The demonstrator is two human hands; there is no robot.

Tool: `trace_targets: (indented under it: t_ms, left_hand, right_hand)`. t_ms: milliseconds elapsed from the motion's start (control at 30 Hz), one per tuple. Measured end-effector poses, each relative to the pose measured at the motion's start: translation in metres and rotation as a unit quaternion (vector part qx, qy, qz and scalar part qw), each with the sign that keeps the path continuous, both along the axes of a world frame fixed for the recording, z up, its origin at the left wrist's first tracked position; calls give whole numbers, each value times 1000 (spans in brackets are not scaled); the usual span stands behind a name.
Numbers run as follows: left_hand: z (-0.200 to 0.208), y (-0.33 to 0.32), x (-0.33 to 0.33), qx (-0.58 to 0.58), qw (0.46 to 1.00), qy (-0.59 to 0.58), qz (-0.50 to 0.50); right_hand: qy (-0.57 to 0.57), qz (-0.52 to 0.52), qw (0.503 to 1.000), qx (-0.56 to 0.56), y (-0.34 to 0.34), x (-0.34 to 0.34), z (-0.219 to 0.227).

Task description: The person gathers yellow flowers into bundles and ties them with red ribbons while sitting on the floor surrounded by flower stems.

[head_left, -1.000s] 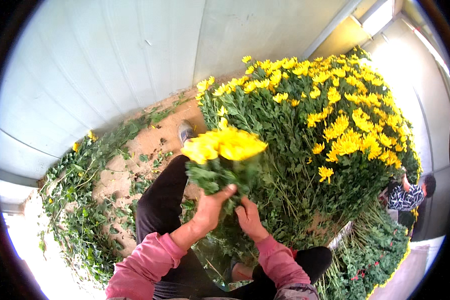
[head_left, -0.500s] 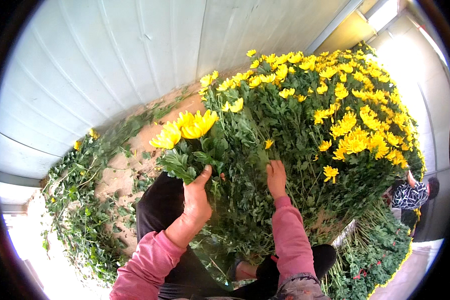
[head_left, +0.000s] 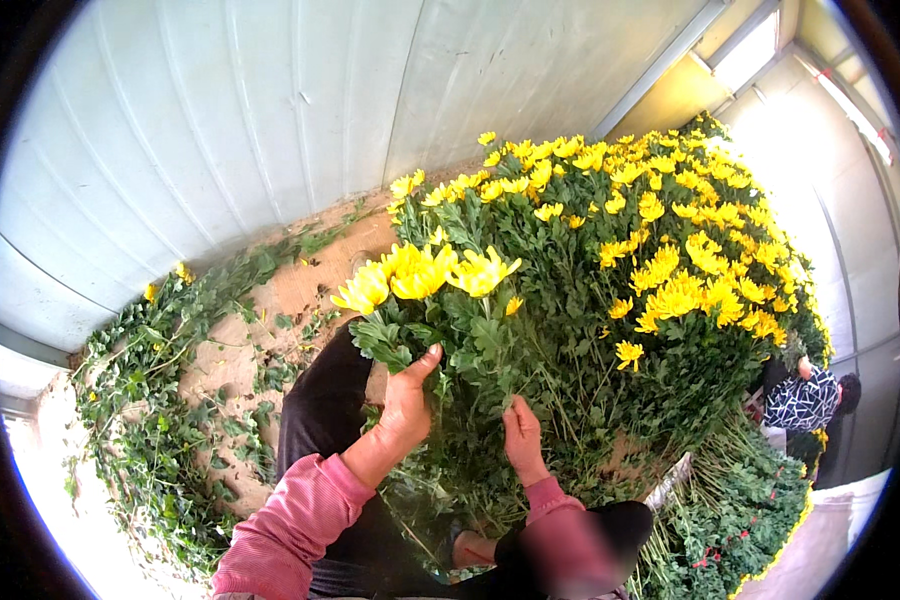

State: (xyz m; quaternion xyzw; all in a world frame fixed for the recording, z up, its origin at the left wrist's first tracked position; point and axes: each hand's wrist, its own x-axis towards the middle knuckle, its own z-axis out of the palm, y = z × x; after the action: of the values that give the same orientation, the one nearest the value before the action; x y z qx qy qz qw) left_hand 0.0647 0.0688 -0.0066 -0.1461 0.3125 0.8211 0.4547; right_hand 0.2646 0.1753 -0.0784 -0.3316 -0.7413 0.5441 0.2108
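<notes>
My left hand [head_left: 403, 408] is closed around the stems of a small bunch of yellow chrysanthemums [head_left: 417, 272], thumb lying up along the leaves. Large open blooms top the bunch, with dark green leaves below them. A bloom [head_left: 483, 272] at the bunch's right side stands slightly apart from the others. Lower and to the right, my right hand [head_left: 523, 437] pinches leafy chrysanthemum growth beneath that bloom; the exact stem between its fingers is hard to make out. Just right of the bunch shows a small yellow bud [head_left: 513, 305].
A dense heap of cut yellow chrysanthemums [head_left: 670, 290] fills the right. Stripped leaves [head_left: 160, 400] litter the sandy ground at left. A pale panel wall [head_left: 270, 110] rises behind. Bundled stems [head_left: 730, 500] lie lower right, near another person in a patterned top [head_left: 802, 400].
Another bloom now stands at the right of the bunch in my left hand. My right hand has drawn back toward me and its fingers have closed. The whole view has shifted slightly.
</notes>
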Motion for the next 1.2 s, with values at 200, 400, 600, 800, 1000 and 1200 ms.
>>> trace_targets:
  t_ms: [200, 400, 600, 800, 1000, 1200]
  left_hand:
    - [-10, -22, -21, -36, 995, 44, 87]
    - [19, -71, -31, -52, 993, 3, 107]
    - [24, -63, -37, -115, 990, 1, 84]
    - [20, -60, -43, -100, 991, 37, 79]
    - [17, -54, -41, -70, 993, 46, 88]
    - [18, -50, -38, -49, 995, 17, 90]
  right_hand:
    - [-155, -49, 977, 138, 31, -2, -21]
    - [-235, -74, 914, 324, 68, -37, -37]
    - [-311, 141, 902, 263, 5, -97, -138]
    - [-449, 175, 795, 368, -1, -127, -168]
    - [-269, -5, 963, -21, 38, -68, -161]
    - [-175, -22, 976, -128, 44, -60, -98]
